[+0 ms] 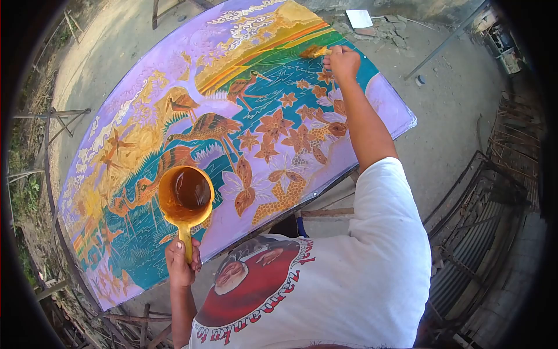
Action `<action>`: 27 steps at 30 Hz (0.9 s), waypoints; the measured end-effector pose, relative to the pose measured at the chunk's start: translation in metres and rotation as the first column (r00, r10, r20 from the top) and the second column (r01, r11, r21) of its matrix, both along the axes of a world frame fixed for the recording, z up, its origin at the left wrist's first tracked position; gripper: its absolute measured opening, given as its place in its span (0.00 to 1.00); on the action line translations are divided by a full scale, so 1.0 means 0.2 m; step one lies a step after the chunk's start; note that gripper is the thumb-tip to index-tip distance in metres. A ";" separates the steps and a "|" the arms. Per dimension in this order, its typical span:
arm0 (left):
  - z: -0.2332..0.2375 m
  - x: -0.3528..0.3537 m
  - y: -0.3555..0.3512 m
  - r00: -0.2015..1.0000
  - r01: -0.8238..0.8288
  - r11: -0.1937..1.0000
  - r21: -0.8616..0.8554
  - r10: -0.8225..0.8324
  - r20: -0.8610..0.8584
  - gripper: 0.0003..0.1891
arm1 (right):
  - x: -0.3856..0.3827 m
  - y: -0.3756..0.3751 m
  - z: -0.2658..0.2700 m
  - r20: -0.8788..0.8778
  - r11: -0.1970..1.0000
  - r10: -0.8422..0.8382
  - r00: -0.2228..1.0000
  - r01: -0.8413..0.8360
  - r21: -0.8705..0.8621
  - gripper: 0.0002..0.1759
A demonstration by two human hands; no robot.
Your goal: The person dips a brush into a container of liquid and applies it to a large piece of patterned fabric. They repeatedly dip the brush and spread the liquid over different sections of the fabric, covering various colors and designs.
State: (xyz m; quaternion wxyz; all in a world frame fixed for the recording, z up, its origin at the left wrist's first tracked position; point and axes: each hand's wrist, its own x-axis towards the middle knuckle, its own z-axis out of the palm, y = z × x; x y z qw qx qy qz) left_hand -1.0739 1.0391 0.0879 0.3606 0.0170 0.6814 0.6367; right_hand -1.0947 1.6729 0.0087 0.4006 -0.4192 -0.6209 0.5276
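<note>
My left hand is closed round the handle of a yellow dipper, which holds brown liquid and hangs over the lower middle of a painted cloth. At the cloth's upper right, my right hand grips a yellow-handled brush. The brush's brownish bristles point left, over the green and teal bands; whether they touch the cloth I cannot tell. Long-legged birds, orange flowers and teal water fill the cloth's middle, with lilac areas along its edges.
A wooden frame shows beneath the cloth's near edge. Beyond the far right edge, a white sheet lies near broken concrete. A metal pole slants at the upper right, near a small cup. Sticks and corrugated sheets lie at the right.
</note>
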 end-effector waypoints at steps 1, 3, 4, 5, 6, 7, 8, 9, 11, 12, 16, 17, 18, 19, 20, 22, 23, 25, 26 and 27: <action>0.00 -0.01 0.01 1.000 0.007 1.000 0.008 -0.007 0.000 0.31 | 0.00 -0.01 0.00 -0.027 0.999 0.027 0.999 -0.028 -0.045 0.14; 0.01 -0.02 0.03 1.000 0.012 1.000 0.013 -0.012 0.000 0.31 | -0.02 -0.06 0.00 -0.054 0.994 0.054 0.997 -0.059 -0.091 0.14; 0.01 -0.02 0.04 1.000 0.017 1.000 0.005 -0.017 0.000 0.31 | -0.03 -0.09 -0.01 -0.098 0.987 0.109 0.989 -0.119 -0.109 0.15; 0.00 -0.03 0.04 1.000 0.023 1.000 -0.003 -0.023 0.000 0.31 | -0.04 -0.11 0.00 -0.143 0.976 0.160 0.977 -0.178 -0.123 0.15; 0.00 -0.03 0.04 1.000 0.025 1.000 -0.003 -0.025 0.002 0.31 | -0.04 -0.12 0.00 -0.141 0.977 0.158 0.977 -0.176 -0.124 0.15; 0.00 -0.03 0.05 1.000 0.027 1.000 -0.005 -0.027 0.005 0.31 | -0.04 -0.13 0.01 -0.085 0.977 0.187 0.979 -0.195 -0.084 0.15; 0.00 -0.04 0.05 1.000 0.030 1.000 -0.007 -0.030 0.008 0.31 | -0.04 -0.13 0.01 -0.028 0.976 0.213 0.977 -0.214 -0.046 0.15; 0.00 -0.04 0.05 0.999 0.033 0.999 -0.006 -0.033 0.007 0.31 | -0.03 -0.10 0.00 -0.029 0.977 0.209 0.977 -0.210 -0.045 0.15; 0.01 -0.04 0.05 0.999 0.031 1.000 0.004 -0.031 0.006 0.31 | -0.03 0.05 -0.04 -0.143 0.988 0.110 0.984 -0.124 -0.094 0.16; 0.01 -0.04 0.04 1.000 0.028 1.000 0.004 -0.028 0.005 0.31 | -0.03 0.13 -0.07 -0.145 0.987 0.113 0.983 -0.127 -0.094 0.16; 0.02 -0.03 0.01 0.999 0.044 0.999 -0.005 -0.044 -0.014 0.31 | 0.06 0.51 -0.13 -0.153 0.995 -0.081 0.985 0.071 -0.069 0.15; 0.03 -0.03 0.00 0.999 0.051 0.999 -0.003 -0.051 -0.008 0.31 | 0.09 0.56 -0.08 -0.130 0.989 -0.143 0.981 0.145 0.007 0.15; 0.03 -0.02 -0.02 0.999 0.035 0.999 -0.005 -0.035 -0.013 0.31 | 0.12 0.61 -0.03 -0.112 0.973 -0.208 0.972 0.217 0.083 0.15; 0.02 -0.02 -0.04 0.999 0.047 0.999 0.000 -0.047 -0.009 0.30 | 0.17 0.65 0.03 -0.175 0.961 -0.258 0.950 0.271 0.054 0.16; 0.01 -0.02 -0.06 0.998 0.060 0.998 0.006 -0.060 -0.005 0.30 | 0.22 0.67 0.09 -0.236 0.946 -0.308 0.922 0.322 0.023 0.16; 0.01 0.00 -0.10 0.998 0.062 0.998 0.019 -0.062 0.000 0.29 | 0.32 0.64 0.22 -0.379 0.939 -0.342 0.860 0.331 -0.097 0.17; 0.01 0.01 -0.12 0.997 0.072 0.997 0.031 -0.072 0.009 0.28 | 0.37 0.61 0.28 -0.404 0.938 -0.346 0.847 0.311 -0.151 0.18; 0.02 0.04 -0.17 0.997 0.078 0.996 0.046 -0.079 0.021 0.28 | 0.49 0.52 0.32 -0.466 0.947 -0.310 0.829 0.225 -0.229 0.21; 0.02 0.05 -0.20 0.994 0.101 0.993 0.057 -0.103 0.032 0.27 | 0.54 0.47 0.33 -0.506 0.955 -0.267 0.820 0.158 -0.250 0.22; 0.03 0.08 -0.23 0.996 0.077 0.995 0.062 -0.079 0.031 0.27 | 0.58 0.40 0.32 -0.537 0.953 -0.262 0.802 0.126 -0.277 0.24</action>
